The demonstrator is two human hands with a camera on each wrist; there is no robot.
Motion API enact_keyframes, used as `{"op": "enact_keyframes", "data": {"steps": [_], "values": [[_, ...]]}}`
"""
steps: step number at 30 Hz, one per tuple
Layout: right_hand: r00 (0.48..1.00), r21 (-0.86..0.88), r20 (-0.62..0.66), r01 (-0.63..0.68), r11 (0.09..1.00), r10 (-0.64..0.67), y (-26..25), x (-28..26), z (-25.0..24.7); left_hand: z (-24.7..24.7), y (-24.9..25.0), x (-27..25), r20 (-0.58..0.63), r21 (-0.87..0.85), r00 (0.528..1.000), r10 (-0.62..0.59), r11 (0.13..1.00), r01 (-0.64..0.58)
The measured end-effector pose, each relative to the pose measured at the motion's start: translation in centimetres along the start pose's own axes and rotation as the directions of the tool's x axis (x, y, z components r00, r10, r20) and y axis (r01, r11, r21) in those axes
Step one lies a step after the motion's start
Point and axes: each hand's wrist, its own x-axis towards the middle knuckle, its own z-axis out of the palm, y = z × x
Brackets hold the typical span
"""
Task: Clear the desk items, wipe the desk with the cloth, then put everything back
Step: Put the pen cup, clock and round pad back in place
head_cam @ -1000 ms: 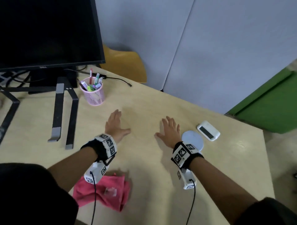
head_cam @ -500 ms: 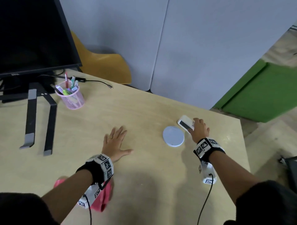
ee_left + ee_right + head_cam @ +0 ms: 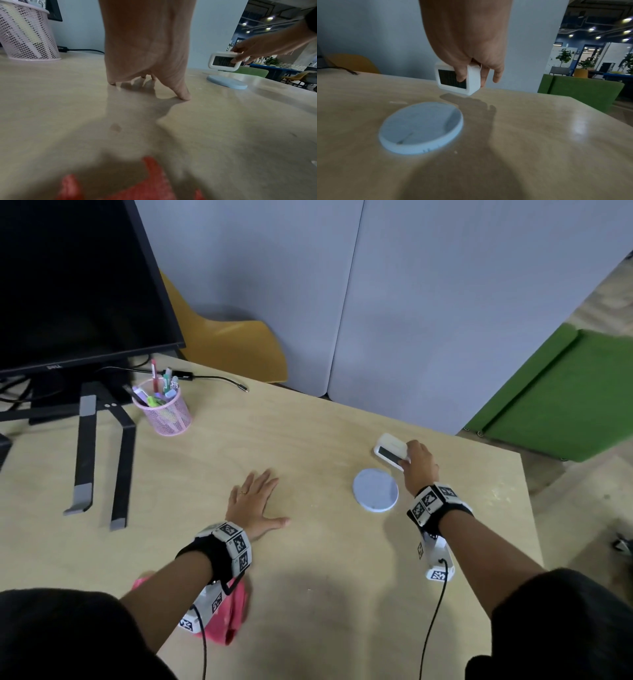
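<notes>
A pink cloth lies bunched at the near edge of the pale wooden surface, partly under the person's left forearm and well nearer than the round blue disc that anchors the middle of the scene. Left of the disc, the left hand lies flat, fingers straight and spread, fingertips and thumb pressing the wood and holding nothing. Just past the disc's far right side, the right hand grips a small white digital clock, thumb across its dark display and fingers curled round its end; the right wrist view shows the clock raised off the surface, tilted, its shadow falling beneath it. The disc itself lies flat on the wood, apart from both hands. Far left of the disc, a pink mesh pen cup full of pens and markers stands upright beside a black laptop stand, with a dark monitor rising behind them and a black cable trailing across the wood. Beyond the disc stand grey partition panels, a yellow chair and a green sofa.
</notes>
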Motion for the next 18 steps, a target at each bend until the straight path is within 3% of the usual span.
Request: {"op": "enact_keyframes", "data": {"steps": [5,7,10,14,18], "values": [[0.993,0.035,0.01,0.118,0.992,-0.119,-5.7,0.4,-1.0,-1.5,0.0,0.4,0.096,0.021,0.995,-0.005,1.0,0.003],[0.982,0.044,0.027,0.184,0.982,-0.185,-8.5,0.3,-1.2,-2.9,0.5,0.7,0.069,-0.049,0.997,-0.018,0.999,0.022],[0.952,0.065,0.041,0.299,0.952,-0.302,-12.5,-0.1,-1.5,-6.3,2.0,1.7,-0.127,-0.164,0.992,-0.016,0.986,-0.005],[0.906,0.107,0.057,0.413,0.905,-0.42,-17.0,-1.2,-1.7,-11.6,4.0,2.9,-0.405,-0.135,0.906,0.124,0.972,-0.193],[0.862,0.152,0.066,0.49,0.859,-0.503,-19.7,-2.3,-1.8,-13.9,4.4,3.2,-0.471,-0.022,0.845,0.252,0.955,-0.297]]}}
